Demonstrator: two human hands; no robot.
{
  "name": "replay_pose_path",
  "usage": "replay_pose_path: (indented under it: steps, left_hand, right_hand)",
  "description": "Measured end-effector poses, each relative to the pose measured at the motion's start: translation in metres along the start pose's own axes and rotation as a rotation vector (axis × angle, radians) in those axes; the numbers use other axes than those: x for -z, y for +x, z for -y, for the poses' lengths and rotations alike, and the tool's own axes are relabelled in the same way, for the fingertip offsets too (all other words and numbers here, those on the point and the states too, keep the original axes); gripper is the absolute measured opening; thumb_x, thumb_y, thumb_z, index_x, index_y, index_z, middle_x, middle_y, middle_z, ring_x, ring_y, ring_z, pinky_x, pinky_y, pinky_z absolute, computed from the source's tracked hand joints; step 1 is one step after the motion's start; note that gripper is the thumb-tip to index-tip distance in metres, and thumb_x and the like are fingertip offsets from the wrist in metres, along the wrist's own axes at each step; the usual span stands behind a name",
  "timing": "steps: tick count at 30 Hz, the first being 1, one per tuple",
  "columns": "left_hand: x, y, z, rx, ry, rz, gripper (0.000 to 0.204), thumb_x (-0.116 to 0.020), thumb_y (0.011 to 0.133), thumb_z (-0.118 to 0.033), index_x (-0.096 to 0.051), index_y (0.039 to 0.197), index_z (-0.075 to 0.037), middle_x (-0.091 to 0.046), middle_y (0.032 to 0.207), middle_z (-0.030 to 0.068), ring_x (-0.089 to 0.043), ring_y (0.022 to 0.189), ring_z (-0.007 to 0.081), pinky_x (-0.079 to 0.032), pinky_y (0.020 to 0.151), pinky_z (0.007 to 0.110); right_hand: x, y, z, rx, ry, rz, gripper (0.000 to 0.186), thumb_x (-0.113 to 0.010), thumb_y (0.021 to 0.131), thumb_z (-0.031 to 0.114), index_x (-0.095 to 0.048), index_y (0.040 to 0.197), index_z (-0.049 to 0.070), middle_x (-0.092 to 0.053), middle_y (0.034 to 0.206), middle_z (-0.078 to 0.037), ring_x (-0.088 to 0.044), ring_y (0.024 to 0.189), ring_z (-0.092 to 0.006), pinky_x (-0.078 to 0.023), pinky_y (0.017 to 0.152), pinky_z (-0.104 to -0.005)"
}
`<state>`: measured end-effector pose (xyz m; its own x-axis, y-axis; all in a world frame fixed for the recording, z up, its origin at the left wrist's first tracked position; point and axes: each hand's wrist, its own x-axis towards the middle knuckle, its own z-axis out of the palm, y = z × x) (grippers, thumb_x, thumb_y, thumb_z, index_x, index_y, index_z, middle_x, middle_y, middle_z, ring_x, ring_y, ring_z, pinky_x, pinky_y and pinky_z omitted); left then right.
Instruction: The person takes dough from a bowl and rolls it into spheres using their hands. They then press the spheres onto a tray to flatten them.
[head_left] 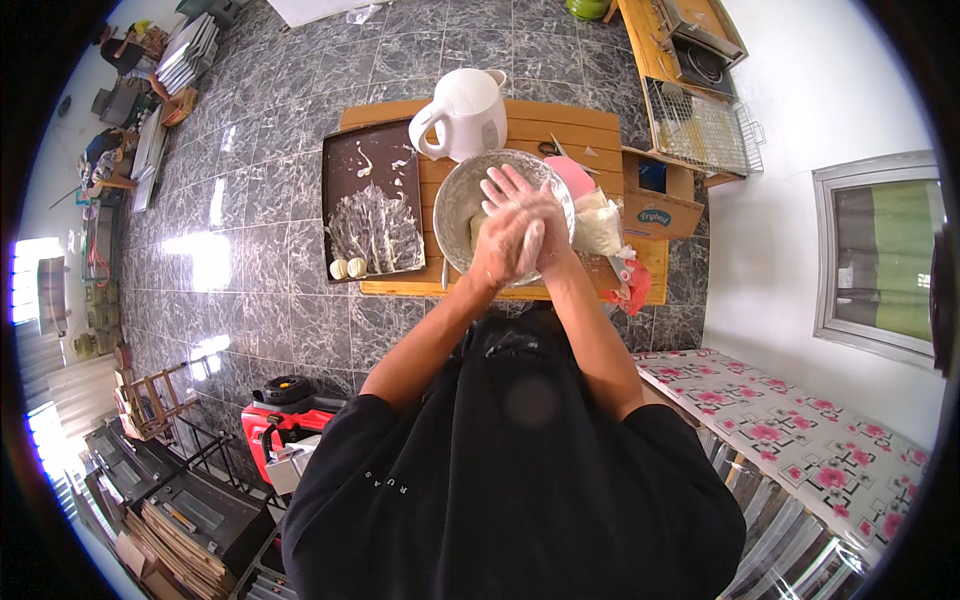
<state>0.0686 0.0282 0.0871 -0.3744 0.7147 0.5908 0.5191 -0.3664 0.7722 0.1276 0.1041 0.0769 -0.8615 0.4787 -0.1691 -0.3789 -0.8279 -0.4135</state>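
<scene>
My left hand (507, 240) and my right hand (552, 222) are pressed together over a metal bowl (455, 190), both dusted with white powder. The left lies across the right palm with its fingers bent round it. Stretched fingers of the right hand stick out toward the far left. Whatever may be between the palms is hidden. Pale dough-like stuff (478, 228) shows partly inside the bowl, which is coated with powder. To the left, a dark baking tray (345, 150) bears white smears and two pale round balls (348, 268) in its near left corner.
A white electric kettle (470, 105) stands behind the bowl on the wooden table (590, 125). Right of the bowl are a pink item (572, 175), scissors (548, 148), a clear bag of white powder (600, 228), a red plastic bag (632, 285) and a cardboard box (665, 210).
</scene>
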Motion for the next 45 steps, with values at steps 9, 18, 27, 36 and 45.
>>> replay_pose_path:
  steps: [9,18,27,36,45]
  left_hand:
    - [-0.005,0.004,0.007,0.453,-0.233,-0.214,0.018,-0.055,0.096,-0.016,-0.064,0.093,0.000,-0.066,0.092,0.0096,-0.064,0.079,0.0207,-0.050,0.071,0.028]
    - [-0.007,0.007,-0.014,0.672,-0.299,-0.129,0.029,-0.044,0.103,-0.022,-0.062,0.103,0.001,-0.063,0.096,0.0077,-0.058,0.093,0.0145,-0.046,0.091,0.029]
    - [0.011,0.025,-0.009,0.459,-0.274,-0.089,0.034,-0.043,0.100,-0.022,-0.060,0.119,0.001,-0.061,0.121,0.0193,-0.053,0.119,0.0306,-0.036,0.105,0.040]
    - [0.004,0.011,0.016,0.278,0.405,0.246,0.037,-0.048,0.095,-0.028,-0.060,0.124,-0.008,-0.050,0.140,0.0123,-0.039,0.135,0.0319,-0.025,0.113,0.050]
    - [-0.004,0.016,0.008,0.541,0.115,-0.025,0.031,-0.049,0.096,-0.021,-0.063,0.119,-0.005,-0.054,0.132,0.0210,-0.043,0.130,0.0380,-0.030,0.110,0.051]
  right_hand:
    - [0.008,-0.006,0.008,-0.018,0.299,-0.109,0.075,-0.016,0.099,0.060,-0.019,0.150,0.006,-0.052,0.133,-0.016,-0.043,0.128,-0.0303,-0.031,0.110,-0.0474]
    - [0.006,-0.006,-0.009,0.048,0.114,-0.244,0.060,-0.018,0.104,0.044,-0.044,0.133,-0.001,-0.046,0.139,-0.017,-0.051,0.121,-0.0301,-0.038,0.108,-0.0438]
    - [0.010,-0.005,-0.007,0.005,-0.025,-0.402,0.050,-0.028,0.104,0.038,-0.044,0.135,0.001,-0.050,0.136,-0.017,-0.049,0.126,-0.0292,-0.040,0.107,-0.0425]
    - [0.004,-0.017,0.001,-0.090,0.086,-0.297,0.070,-0.023,0.099,0.058,-0.035,0.142,0.003,-0.042,0.143,-0.016,-0.042,0.131,-0.0290,-0.031,0.112,-0.0405]
    - [-0.024,-0.024,0.012,0.034,0.160,-0.144,0.089,-0.014,0.091,0.073,-0.020,0.150,0.007,-0.026,0.154,-0.014,-0.024,0.142,-0.0292,-0.018,0.118,-0.0415]
